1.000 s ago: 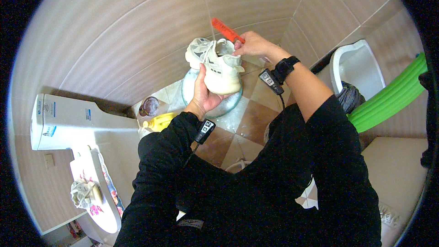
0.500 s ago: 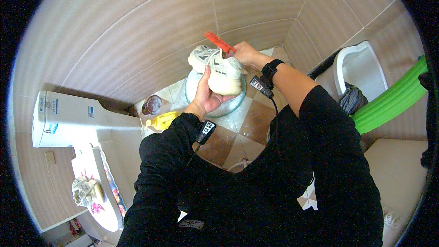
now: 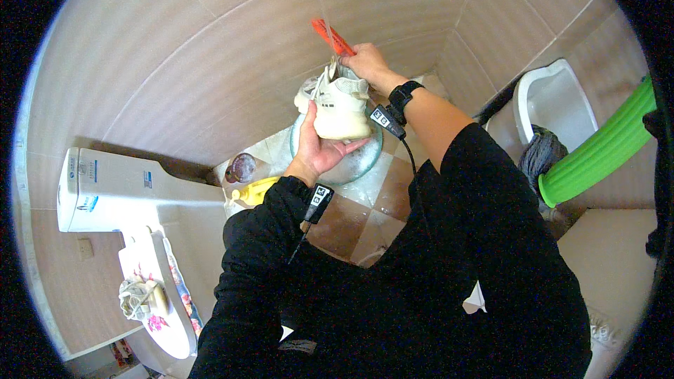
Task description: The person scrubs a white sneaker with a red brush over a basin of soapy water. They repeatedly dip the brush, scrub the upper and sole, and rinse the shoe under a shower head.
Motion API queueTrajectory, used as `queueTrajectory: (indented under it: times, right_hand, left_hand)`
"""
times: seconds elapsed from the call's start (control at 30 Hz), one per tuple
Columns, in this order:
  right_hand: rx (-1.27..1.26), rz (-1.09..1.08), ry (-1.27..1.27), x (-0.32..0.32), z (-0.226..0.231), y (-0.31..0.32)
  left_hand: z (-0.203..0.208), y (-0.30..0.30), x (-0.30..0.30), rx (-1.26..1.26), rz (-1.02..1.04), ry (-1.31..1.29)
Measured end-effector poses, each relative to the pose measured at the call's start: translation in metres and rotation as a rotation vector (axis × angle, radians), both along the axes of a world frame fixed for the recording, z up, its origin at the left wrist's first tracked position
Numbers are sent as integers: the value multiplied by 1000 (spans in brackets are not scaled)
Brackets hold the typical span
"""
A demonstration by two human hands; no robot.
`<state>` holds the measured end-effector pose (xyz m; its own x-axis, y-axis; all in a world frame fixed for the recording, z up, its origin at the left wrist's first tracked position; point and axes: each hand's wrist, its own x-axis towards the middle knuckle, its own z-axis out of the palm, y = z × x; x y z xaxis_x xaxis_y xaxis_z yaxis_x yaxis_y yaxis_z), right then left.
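At upper centre, our right hand (image 3: 368, 62) hides one end of the red tool (image 3: 332, 36); lower, our shoe (image 3: 342, 118) covers part of the round basin (image 3: 380, 149).

Left hand (image 3: 317, 151) and right hand (image 3: 368, 63): two counted. Held shoe (image 3: 342, 116) and second shoe (image 3: 142, 299): two counted. Left-wrist black box (image 3: 319, 202) and right-wrist black box (image 3: 387, 122): two counted. Singles logged: one red tool (image 3: 331, 36), one basin (image 3: 377, 159), one yellow bottle (image 3: 256, 191), one purplish container (image 3: 242, 168), one toilet (image 3: 140, 189), one white tub (image 3: 521, 102), one green ribbed tube (image 3: 600, 144), one grey mop head (image 3: 542, 154).
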<state>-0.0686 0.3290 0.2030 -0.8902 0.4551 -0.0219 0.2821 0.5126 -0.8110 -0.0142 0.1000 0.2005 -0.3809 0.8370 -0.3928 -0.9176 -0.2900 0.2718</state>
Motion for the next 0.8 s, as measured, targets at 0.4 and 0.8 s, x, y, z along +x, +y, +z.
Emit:
queueTrajectory:
  times: [0.4,0.8]
  right_hand:
    - [249,261,56,52,52,40]
    - [473,597,-472,111,132,29]
  left_hand:
    - [-3,6,-7,28,59,-42]
    - [-5,8,-7,56,25,3]
